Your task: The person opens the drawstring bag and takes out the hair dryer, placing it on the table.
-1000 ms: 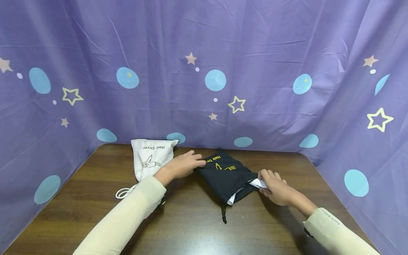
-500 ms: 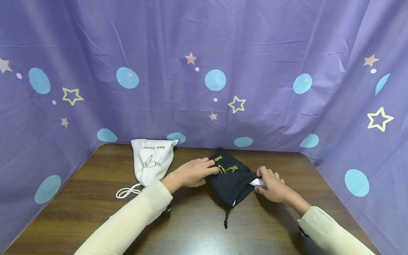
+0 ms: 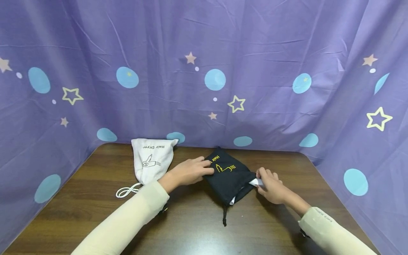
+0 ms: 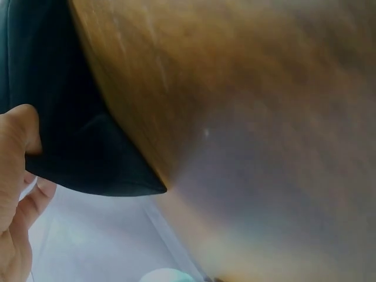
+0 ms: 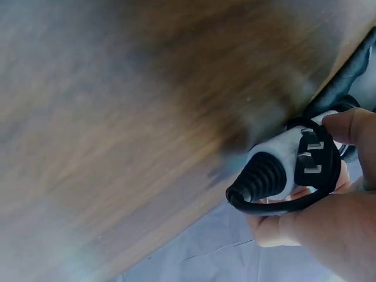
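Note:
A black drawstring bag (image 3: 224, 182) with yellow "Hair Dryer" print lies slantwise at mid-table, its mouth toward the right. My left hand (image 3: 191, 171) pinches the bag's left edge; in the left wrist view, the thumb lies on the black cloth (image 4: 76, 135) with fingers beneath. At the mouth, my right hand (image 3: 271, 186) grips a white hair dryer (image 3: 256, 182), mostly hidden inside the bag. The right wrist view shows the dryer's handle end (image 5: 282, 147), with a black ribbed cord guard and a two-prong plug (image 5: 315, 158) held against it.
To the left, a white drawstring bag (image 3: 153, 159) printed "Hair Dryer" lies at the table's back edge, its white cord (image 3: 127, 191) looped in front. A purple curtain (image 3: 204, 42) stands behind and at both sides of the wooden table (image 3: 197, 226).
My left hand shifted right along the black bag, then slightly back left, its fingers now at the edge. The right hand moved slightly left with the dryer, and less white shows at the mouth.

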{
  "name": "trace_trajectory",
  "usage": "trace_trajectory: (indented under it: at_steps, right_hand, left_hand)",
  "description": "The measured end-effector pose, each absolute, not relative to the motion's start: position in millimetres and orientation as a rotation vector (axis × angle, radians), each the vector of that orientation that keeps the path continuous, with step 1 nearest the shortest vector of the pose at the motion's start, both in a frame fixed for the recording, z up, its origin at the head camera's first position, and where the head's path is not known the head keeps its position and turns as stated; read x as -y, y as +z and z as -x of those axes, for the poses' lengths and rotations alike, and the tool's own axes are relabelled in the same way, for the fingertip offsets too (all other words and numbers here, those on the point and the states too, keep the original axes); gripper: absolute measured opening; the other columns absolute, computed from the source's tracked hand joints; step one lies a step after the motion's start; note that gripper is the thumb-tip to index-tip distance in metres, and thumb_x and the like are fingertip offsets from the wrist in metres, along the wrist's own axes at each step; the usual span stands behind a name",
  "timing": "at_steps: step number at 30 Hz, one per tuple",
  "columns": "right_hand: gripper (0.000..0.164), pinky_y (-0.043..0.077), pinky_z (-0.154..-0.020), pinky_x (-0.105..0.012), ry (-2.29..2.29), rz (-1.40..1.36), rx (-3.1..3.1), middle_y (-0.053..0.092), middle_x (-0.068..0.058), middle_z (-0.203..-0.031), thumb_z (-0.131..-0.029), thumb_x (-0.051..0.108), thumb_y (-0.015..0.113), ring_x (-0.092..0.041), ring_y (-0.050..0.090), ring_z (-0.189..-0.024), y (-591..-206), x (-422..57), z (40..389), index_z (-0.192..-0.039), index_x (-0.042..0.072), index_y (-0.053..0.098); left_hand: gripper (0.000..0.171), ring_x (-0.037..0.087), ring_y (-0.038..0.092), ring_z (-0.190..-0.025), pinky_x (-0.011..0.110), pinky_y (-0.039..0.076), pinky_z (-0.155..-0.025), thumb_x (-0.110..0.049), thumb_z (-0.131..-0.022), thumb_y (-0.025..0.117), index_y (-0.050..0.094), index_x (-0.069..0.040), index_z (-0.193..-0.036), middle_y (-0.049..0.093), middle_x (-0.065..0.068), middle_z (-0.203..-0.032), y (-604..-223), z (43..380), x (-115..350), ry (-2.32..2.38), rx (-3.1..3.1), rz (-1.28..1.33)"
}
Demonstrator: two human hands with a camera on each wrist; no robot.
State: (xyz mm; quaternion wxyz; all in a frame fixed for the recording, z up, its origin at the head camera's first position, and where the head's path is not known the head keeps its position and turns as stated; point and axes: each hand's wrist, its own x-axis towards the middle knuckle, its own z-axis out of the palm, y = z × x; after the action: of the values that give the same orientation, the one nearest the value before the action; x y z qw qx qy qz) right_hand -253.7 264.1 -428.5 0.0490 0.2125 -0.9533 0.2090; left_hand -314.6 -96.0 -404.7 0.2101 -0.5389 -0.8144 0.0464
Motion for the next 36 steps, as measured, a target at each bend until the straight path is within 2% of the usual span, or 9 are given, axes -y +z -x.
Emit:
trace_trajectory:
  at_steps: [4, 11, 15, 21, 29, 36]
  right_hand:
    - [0.035, 0.031, -0.064, -0.037, 0.636, -0.683, 2.889, 0.05, -0.006, -0.098, -0.086, 0.005, 0.069, -0.029, 0.041, -0.087, -429.8, -264.1, 253.9, -0.11, 0.012, 0.045]
    - [0.034, 0.032, -0.079, -0.036, 0.668, -0.959, 2.799, 0.042, 0.003, -0.091, -0.086, -0.001, 0.068, -0.02, 0.039, -0.09, -430.2, -272.3, 255.7, -0.105, 0.013, 0.043]
    - [0.034, 0.032, -0.08, -0.034, 0.664, -1.035, 2.771, 0.041, 0.006, -0.092, -0.087, -0.001, 0.067, -0.016, 0.039, -0.09, -431.9, -276.5, 256.7, -0.106, 0.014, 0.043]
    - [0.037, 0.034, -0.082, -0.036, 0.642, -1.021, 2.73, 0.046, 0.004, -0.096, -0.088, 0.002, 0.073, -0.014, 0.042, -0.09, -434.2, -276.0, 258.3, -0.109, 0.012, 0.044]
    - [0.038, 0.036, -0.078, -0.039, 0.688, -0.904, 2.775, 0.049, 0.0, -0.101, -0.087, 0.001, 0.072, -0.022, 0.044, -0.094, -434.7, -269.7, 257.5, -0.111, 0.013, 0.045]
    - [0.039, 0.036, -0.087, -0.044, 0.659, -0.992, 2.672, 0.05, 0.0, -0.103, -0.085, -0.004, 0.071, -0.018, 0.046, -0.094, -436.7, -272.0, 258.8, -0.112, 0.01, 0.045]
  left_hand:
    - [0.035, 0.022, 0.056, -0.093, 0.032, 0.054, -0.069, -0.012, -0.079, 0.082, 0.06, -0.022, -0.105, 0.06, -0.003, -0.106, -401.9, 315.7, 101.9, 0.1, 2.258, 1.503]
    - [0.035, 0.022, 0.054, -0.091, 0.033, 0.053, -0.068, -0.008, -0.078, 0.082, 0.058, -0.021, -0.099, 0.057, -0.004, -0.101, -404.2, 320.0, 110.8, 0.055, 2.29, 1.486]
    - [0.035, 0.021, 0.055, -0.091, 0.033, 0.053, -0.067, -0.008, -0.078, 0.081, 0.057, -0.022, -0.1, 0.057, -0.004, -0.101, -404.9, 319.1, 110.8, 0.055, 2.327, 1.489]
    - [0.036, 0.019, 0.056, -0.094, 0.033, 0.052, -0.071, -0.005, -0.074, 0.077, 0.056, -0.022, -0.098, 0.056, -0.006, -0.097, -400.0, 310.8, 106.0, 0.057, 2.405, 1.513]
    - [0.039, 0.014, 0.053, -0.095, 0.032, 0.047, -0.068, -0.008, -0.067, 0.069, 0.054, -0.024, -0.099, 0.051, -0.01, -0.097, -388.7, 302.2, 101.1, 0.022, 2.622, 1.519]
    - [0.028, 0.014, 0.051, -0.092, 0.031, 0.046, -0.075, -0.006, -0.078, 0.064, 0.059, -0.021, -0.101, 0.052, -0.008, -0.095, -375.9, 308.9, 89.8, -0.061, 2.636, 1.454]
